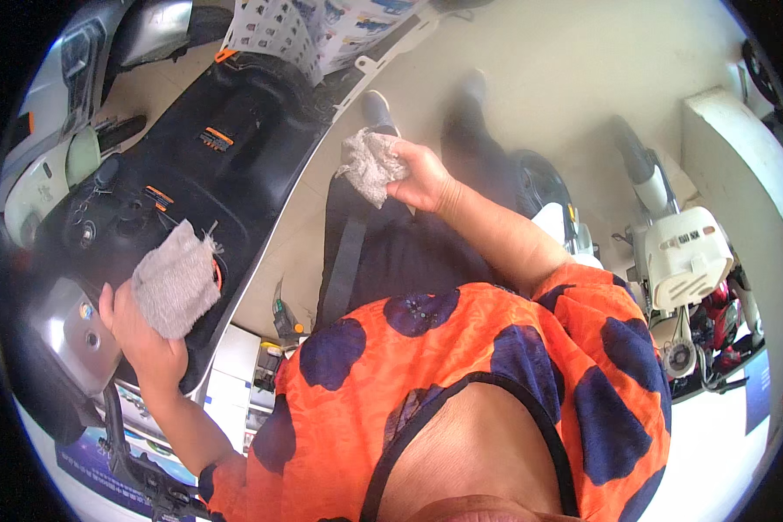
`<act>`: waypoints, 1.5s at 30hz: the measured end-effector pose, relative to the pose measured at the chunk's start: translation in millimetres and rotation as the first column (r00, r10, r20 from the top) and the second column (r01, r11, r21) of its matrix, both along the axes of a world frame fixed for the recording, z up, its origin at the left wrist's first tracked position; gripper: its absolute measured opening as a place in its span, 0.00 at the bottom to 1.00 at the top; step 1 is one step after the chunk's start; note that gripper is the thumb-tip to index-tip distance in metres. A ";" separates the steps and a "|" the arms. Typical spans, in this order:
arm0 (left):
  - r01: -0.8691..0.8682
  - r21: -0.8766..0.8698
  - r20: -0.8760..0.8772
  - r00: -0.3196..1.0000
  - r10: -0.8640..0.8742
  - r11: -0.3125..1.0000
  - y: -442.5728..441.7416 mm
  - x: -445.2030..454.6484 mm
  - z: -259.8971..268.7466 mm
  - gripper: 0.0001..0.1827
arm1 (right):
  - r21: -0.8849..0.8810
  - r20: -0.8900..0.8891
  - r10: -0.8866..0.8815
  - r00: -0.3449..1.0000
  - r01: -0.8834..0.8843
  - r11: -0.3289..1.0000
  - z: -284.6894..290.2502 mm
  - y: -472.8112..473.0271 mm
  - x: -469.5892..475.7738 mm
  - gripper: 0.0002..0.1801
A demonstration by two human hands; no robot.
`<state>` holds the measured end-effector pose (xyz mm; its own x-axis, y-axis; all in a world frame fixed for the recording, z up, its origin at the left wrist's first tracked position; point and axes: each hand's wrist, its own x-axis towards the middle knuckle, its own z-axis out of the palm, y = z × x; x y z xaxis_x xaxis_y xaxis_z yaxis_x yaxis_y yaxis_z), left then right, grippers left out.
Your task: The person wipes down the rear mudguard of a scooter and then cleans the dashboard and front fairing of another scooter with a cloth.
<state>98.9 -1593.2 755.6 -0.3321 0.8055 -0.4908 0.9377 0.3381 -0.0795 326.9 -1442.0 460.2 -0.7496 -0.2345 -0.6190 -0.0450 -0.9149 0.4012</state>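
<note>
My left hand (147, 342) holds a grey cloth (176, 280) above the black plastic body of a scooter (248, 143). The cloth hides most of its fingers and part of a red-orange ring on the body. Farther right, over my dark trousers, my right hand (424, 176) grips a crumpled, frayed grey cloth (370, 166) between thumb and fingers. This second cloth is clear of the scooter's pale edge. Orange warning labels (217, 139) and a key with a ring (103, 186) are on the black body.
Printed sheets (320, 32) hang over the body's far end. A handlebar (143, 476) lies at lower left. White vehicle parts (688, 258) stand on the right, beside a pale ledge (737, 156). A white cabinet (235, 359) and a tool with a yellow part (287, 320) sit below the scooter's edge.
</note>
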 end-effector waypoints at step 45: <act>-0.040 0.117 -0.004 0.999 0.040 0.992 -0.1 -0.2 -2.5 0.15 | 0.139 0.030 0.158 0.987 -0.161 0.977 25.6 49.4 52.0 0.19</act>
<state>98.6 -1593.4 753.1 -0.3679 0.8433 -0.3918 0.9229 0.3827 -0.0430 379.0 -1392.6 485.8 -0.6977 -0.2595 -0.6677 0.0996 -0.9582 0.2683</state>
